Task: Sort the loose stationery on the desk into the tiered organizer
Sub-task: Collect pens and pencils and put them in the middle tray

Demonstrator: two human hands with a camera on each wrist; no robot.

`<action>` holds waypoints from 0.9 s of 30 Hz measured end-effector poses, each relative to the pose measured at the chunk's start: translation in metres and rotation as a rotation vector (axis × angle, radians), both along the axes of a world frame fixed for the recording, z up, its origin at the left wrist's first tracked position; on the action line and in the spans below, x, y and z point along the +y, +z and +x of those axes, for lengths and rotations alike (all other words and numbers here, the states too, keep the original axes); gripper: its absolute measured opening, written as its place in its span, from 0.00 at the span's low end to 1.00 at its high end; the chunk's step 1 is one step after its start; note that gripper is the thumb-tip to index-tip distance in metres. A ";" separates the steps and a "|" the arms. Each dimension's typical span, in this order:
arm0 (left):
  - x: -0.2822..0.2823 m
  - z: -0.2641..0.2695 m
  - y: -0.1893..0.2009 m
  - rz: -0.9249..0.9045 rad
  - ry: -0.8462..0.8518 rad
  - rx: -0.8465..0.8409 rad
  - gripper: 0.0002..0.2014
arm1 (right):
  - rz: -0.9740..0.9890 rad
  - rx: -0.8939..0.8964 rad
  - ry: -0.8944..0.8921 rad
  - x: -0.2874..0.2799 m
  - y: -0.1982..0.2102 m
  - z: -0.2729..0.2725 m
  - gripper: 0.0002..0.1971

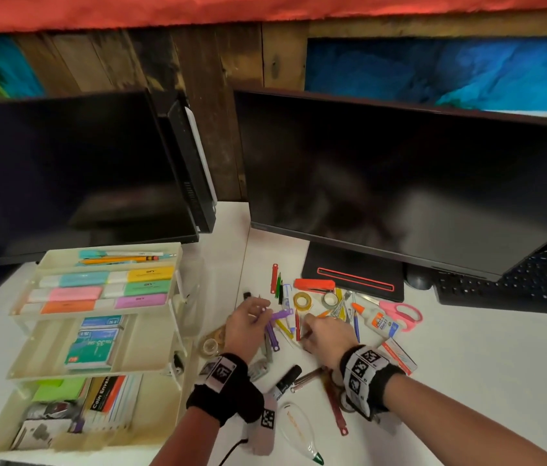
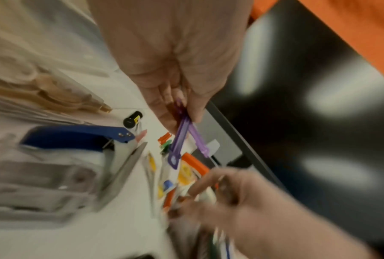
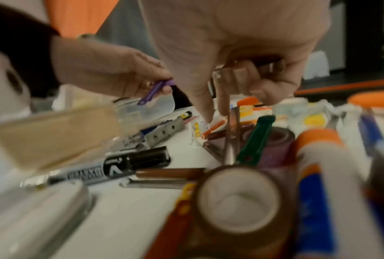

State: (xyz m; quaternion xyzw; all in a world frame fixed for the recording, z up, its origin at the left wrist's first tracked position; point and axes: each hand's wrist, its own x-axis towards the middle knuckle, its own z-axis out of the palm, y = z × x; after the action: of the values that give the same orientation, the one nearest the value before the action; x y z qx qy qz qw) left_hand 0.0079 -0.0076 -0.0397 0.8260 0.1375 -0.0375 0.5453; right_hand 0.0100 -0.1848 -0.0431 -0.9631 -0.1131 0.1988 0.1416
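We're mid-sort: our left hand (image 1: 247,326) pinches purple strips (image 2: 182,138), our right hand (image 1: 327,334) curls around a dark pen, index finger reaching into the pile just ahead. The tiered organizer (image 1: 178,317), left of both hands, holds plenty; much remains loose.

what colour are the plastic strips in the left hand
Purple; the left hand pinches two purple strips, clearest in the left wrist view.

Dim indoor light; head view bends at edges, wrist views motion-blurred.
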 end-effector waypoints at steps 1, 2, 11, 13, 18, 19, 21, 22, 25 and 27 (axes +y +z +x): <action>0.003 0.001 -0.001 -0.050 0.049 0.013 0.04 | -0.038 0.015 0.044 0.000 0.000 0.000 0.11; 0.005 0.002 0.000 -0.127 0.086 0.022 0.03 | -0.071 0.026 0.080 0.000 0.000 0.000 0.12; 0.014 -0.005 0.008 -0.496 0.114 0.132 0.04 | -0.117 -0.036 0.171 -0.006 0.001 -0.014 0.14; 0.011 -0.008 0.011 -0.581 0.110 0.168 0.05 | -0.155 -0.024 0.184 -0.003 -0.004 -0.016 0.13; 0.001 -0.012 0.011 -0.725 0.139 0.220 0.06 | -0.209 0.044 0.177 0.004 -0.008 -0.016 0.15; -0.001 -0.012 0.010 -0.738 0.157 0.228 0.06 | -0.226 0.032 0.196 0.005 -0.008 -0.017 0.14; -0.003 -0.012 0.008 -0.763 0.202 0.247 0.08 | -0.244 0.008 0.215 0.006 -0.009 -0.020 0.15; -0.005 -0.013 0.006 -0.779 0.218 0.261 0.09 | -0.237 0.009 0.206 0.006 -0.010 -0.020 0.15; -0.009 -0.013 0.002 -0.842 0.204 0.334 0.10 | -0.185 0.073 0.121 0.002 -0.012 -0.020 0.16; -0.011 -0.014 0.000 -0.902 0.177 0.384 0.10 | -0.143 0.107 0.080 0.000 -0.015 -0.020 0.17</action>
State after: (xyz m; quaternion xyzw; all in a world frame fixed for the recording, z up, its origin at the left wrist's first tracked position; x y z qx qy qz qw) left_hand -0.0060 -0.0184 -0.0393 0.4711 0.2753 -0.1983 0.8143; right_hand -0.0103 -0.1851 -0.0578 -0.9536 -0.1292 0.2628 0.0705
